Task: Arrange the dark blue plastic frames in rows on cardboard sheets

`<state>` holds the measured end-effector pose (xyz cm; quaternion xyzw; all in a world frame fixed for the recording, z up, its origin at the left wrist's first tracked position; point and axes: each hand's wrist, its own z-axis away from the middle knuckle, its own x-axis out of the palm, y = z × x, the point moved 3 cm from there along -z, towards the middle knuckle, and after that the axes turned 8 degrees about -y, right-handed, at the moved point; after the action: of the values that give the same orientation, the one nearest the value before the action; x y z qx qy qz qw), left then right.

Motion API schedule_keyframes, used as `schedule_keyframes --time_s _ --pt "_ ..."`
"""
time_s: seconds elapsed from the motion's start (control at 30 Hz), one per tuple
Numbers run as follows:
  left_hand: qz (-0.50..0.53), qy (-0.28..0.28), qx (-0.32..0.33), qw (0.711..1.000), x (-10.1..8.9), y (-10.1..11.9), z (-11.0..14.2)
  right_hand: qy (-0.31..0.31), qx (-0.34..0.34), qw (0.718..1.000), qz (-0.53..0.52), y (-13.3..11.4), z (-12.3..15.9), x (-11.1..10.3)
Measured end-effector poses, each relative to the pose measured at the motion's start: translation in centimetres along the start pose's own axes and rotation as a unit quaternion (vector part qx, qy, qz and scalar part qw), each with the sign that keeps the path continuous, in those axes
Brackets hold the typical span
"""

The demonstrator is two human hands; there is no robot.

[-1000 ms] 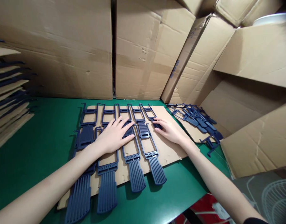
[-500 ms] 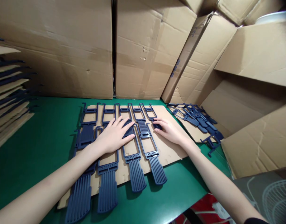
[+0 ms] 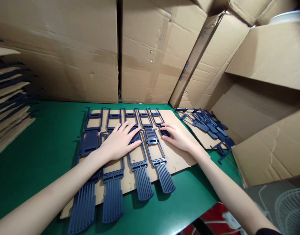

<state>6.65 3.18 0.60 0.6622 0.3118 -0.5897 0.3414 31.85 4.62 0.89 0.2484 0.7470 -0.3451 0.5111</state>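
Two rows of dark blue plastic parts, each a rectangular frame with a ribbed paddle-shaped end, lie on a flat cardboard sheet (image 3: 178,158). My left hand (image 3: 120,140) rests across the middle of them, fingers spread, hiding parts of several pieces. At the right end of the far row, my right hand (image 3: 178,137) touches the paddle end of a blue plastic part (image 3: 165,131), with thumb and fingers apart. Close to it is a near-row blue plastic part (image 3: 162,161), whose ribbed end hangs past the sheet's edge.
More blue parts (image 3: 208,124) lie in a loose pile on cardboard at the right. A stack of cardboard layers (image 3: 10,114) with blue parts between them stands at the left. Large cardboard boxes (image 3: 150,58) wall off the back of the green table (image 3: 52,130).
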Motion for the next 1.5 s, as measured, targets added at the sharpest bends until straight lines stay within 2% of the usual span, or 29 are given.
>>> schedule_keyframes --time_s 0.97,1.07,1.17,1.27,1.37,1.43,1.5 --pt "-0.001 -0.007 -0.002 1.000 -0.1 0.1 0.1 -0.010 -0.004 1.000 -0.010 -0.6 0.0 -0.3" --pt "-0.006 -0.009 -0.001 1.000 -0.1 0.1 0.1 0.024 0.004 1.000 0.003 0.0 0.0 -1.3" --pt "-0.004 -0.007 0.001 1.000 -0.1 0.0 0.1 0.126 0.071 0.989 0.042 2.6 0.8 -3.4" --pt "0.000 -0.007 0.002 1.000 -0.1 0.0 0.1 0.175 0.215 0.954 0.116 6.7 2.7 -5.3" --pt "0.000 -0.009 0.001 1.000 -0.1 0.0 0.1 0.126 0.377 0.903 0.162 10.9 4.8 -5.8" --pt "0.002 -0.008 0.000 1.000 -0.1 0.0 0.1 0.090 0.422 0.888 0.161 12.7 5.7 -5.5" --pt "0.005 -0.007 0.000 1.000 -0.1 -0.1 0.1 0.076 0.425 0.889 0.155 13.6 6.0 -5.0"
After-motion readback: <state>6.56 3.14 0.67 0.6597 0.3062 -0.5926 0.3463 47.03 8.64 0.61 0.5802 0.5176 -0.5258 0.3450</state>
